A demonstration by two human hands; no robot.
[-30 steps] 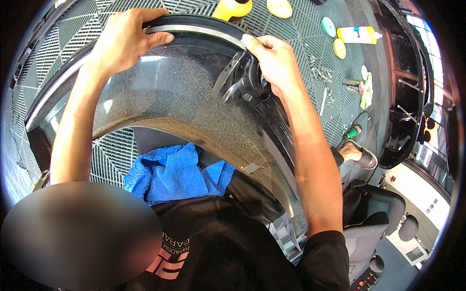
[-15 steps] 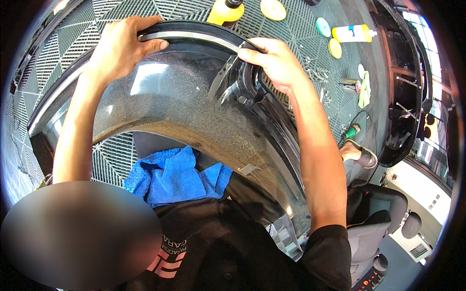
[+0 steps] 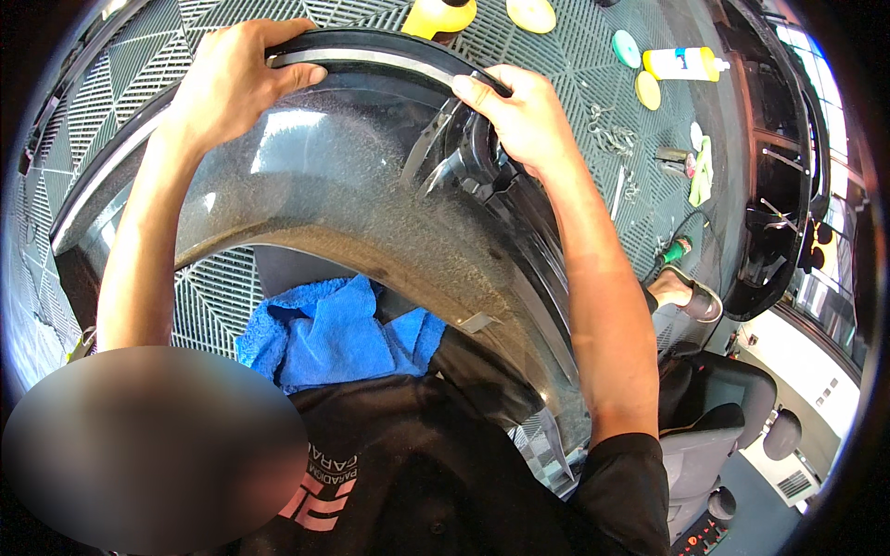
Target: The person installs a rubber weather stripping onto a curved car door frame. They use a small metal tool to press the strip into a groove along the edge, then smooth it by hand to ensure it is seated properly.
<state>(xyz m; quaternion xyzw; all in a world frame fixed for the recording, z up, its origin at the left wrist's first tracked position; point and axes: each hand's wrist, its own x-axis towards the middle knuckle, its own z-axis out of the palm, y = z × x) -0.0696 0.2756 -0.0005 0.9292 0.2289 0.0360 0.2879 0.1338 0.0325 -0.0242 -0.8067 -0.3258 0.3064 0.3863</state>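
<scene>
A large curved black car panel (image 3: 343, 176), arched like a fender, lies across my lap with its dusty inner side up. Along its far edge runs a pale strip (image 3: 371, 68) beside a black rim. My left hand (image 3: 232, 88) grips this edge, thumb on the near side and fingers over the far side. At the folded black end of the panel, my right hand (image 3: 528, 111) pinches the same rim between thumb and curled fingers. A blue microfiber cloth (image 3: 338, 334) rests on my lap, near the panel's inner curve.
On the grated floor beyond stand a yellow bottle (image 3: 440, 18), round pads (image 3: 531, 14) and another yellow bottle (image 3: 681, 65). Metal tools (image 3: 612, 134) and a green cloth (image 3: 702, 176) lie to the right. A shoed foot (image 3: 686, 292) and a car seat (image 3: 714, 398) are at right.
My right hand has shifted slightly at the rim, its thumb now nearer the edge. The left hand keeps its grip. Floor items appear a little farther right and the panel's rim slightly higher.
</scene>
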